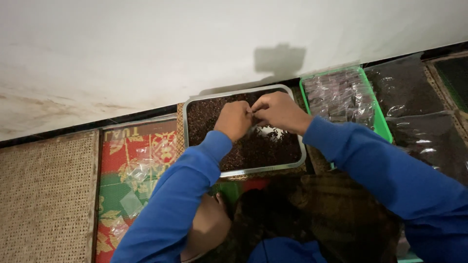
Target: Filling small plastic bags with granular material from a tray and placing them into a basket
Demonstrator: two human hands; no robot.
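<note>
Left hand (pixel 234 119) and right hand (pixel 279 111) pinch a small clear packet (pixel 254 122) over the metal tray (pixel 243 171); keep it low to catch spills.

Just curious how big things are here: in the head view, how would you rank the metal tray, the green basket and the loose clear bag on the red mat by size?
Largest to smallest, as they look:
1. Metal tray, though both hands cover part of it.
2. Green basket, partly hidden by the right sleeve, so its full size is unsure.
3. Clear bag, plainly smallest.
</note>
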